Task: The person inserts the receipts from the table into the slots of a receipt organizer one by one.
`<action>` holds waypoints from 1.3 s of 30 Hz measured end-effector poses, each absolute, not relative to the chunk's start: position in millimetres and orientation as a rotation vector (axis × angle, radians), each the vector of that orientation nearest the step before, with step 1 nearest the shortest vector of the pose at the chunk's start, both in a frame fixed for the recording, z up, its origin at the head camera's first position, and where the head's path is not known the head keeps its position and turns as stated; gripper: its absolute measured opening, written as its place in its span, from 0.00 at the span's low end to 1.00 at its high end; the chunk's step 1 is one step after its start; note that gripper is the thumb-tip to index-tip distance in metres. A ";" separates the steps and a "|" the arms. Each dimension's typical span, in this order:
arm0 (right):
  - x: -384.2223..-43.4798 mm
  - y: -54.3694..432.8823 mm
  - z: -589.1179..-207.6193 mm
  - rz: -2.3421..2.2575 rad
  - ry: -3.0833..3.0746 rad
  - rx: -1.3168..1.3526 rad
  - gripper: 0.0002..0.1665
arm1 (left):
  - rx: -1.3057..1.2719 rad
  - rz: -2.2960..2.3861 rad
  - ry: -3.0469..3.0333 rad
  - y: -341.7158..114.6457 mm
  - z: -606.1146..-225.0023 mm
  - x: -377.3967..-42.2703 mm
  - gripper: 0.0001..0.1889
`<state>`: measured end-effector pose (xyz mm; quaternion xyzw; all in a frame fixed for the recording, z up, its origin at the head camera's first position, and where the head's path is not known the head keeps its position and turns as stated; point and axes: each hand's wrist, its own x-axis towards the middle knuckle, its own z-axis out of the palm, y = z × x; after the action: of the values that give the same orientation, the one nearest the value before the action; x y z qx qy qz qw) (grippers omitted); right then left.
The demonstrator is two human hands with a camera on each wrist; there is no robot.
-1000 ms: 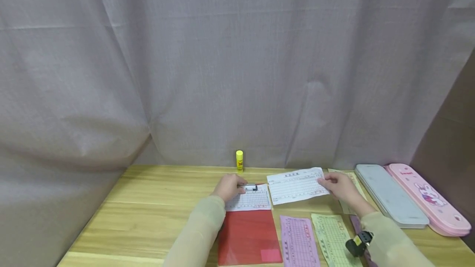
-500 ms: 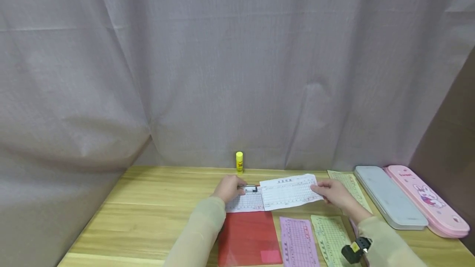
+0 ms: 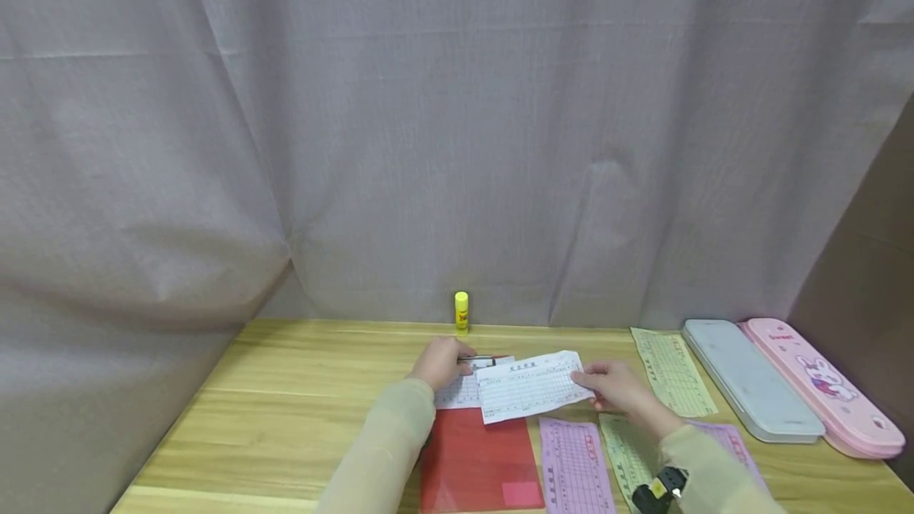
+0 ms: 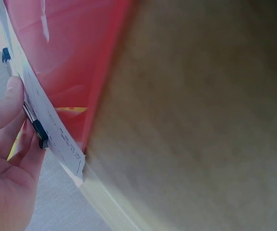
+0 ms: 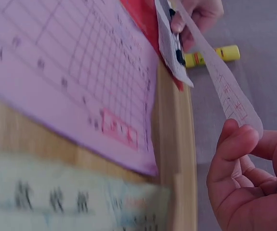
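At the top edge of a red clip folder (image 3: 478, 458), my left hand (image 3: 437, 363) grips the metal clip, thumb on top and fingers curled beneath. Black ends of the clip (image 4: 40, 134) show in the left wrist view. A white printed form (image 3: 457, 397) lies at the folder's top, under the clip. My right hand (image 3: 620, 389) pinches a second white form (image 3: 534, 389) by its right edge, between thumb and fingers. This sheet is tilted and overlaps the first form and the folder's upper part in the head view.
A yellow glue stick (image 3: 461, 314) stands at the back edge. Right of the folder lie a purple form (image 3: 577, 462) and a green form (image 3: 627, 450), partly under my right arm. Another green form (image 3: 674, 371), a grey case (image 3: 753, 379) and a pink rabbit case (image 3: 821, 387) are farther right.
My right hand has brought its white form left and toward me, from beside the folder to over its upper part. The left hand stays at the clip.
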<state>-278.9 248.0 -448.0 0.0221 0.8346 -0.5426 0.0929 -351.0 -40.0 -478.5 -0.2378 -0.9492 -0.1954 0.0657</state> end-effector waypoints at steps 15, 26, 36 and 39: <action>-273.1 210.8 -461.9 -1.806 2.327 0.270 0.14 | -0.754 -0.596 -2.831 -39.7 -481.3 -351.2 0.12; -273.8 194.6 -467.8 -1.782 2.328 0.349 0.11 | -0.732 -0.649 -2.856 -38.8 -476.7 -347.7 0.12; -276.9 180.9 -470.6 -1.833 2.280 0.323 0.07 | -0.781 -0.625 -2.800 -40.7 -475.7 -347.1 0.11; -277.2 175.7 -470.4 -1.854 2.261 0.322 0.07 | -0.787 -0.628 -2.794 -41.3 -475.0 -346.2 0.11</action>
<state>-277.2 175.7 -470.4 0.1089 0.7647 -0.6272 0.0998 -346.2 -41.3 -475.0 -0.2640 -0.9373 -0.2107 0.0855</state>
